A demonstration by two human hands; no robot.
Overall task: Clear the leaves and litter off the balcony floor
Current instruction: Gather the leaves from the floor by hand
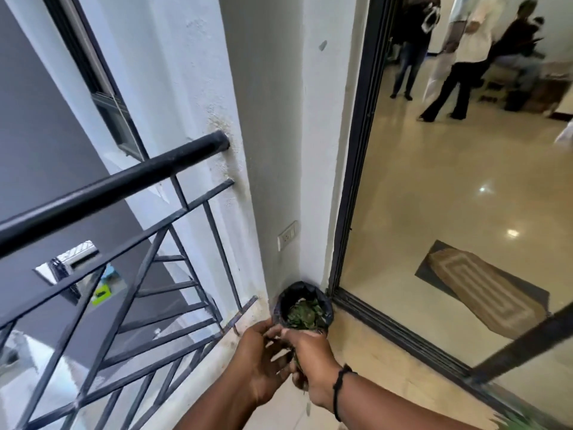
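A small bin lined with a black bag [283,301] stands in the balcony corner, holding a heap of green leaves [302,315]. Both my hands are close together just in front of its rim. My right hand [311,352], with a black band at the wrist, curls round a bunch of leaves [298,366] that sticks out below the palm. My left hand [257,358] lies against it from the left, fingers relaxed and cupped toward the bunch. One loose leaf [308,409] is in the air under my right wrist.
A black metal railing [130,178] runs along the left. The sliding door's dark track [400,336] and glass bound the right, with a wall socket [287,234] above the bin. Indoors lie a doormat [483,293] and people stand far back. Green plant tips [514,422] show at bottom right.
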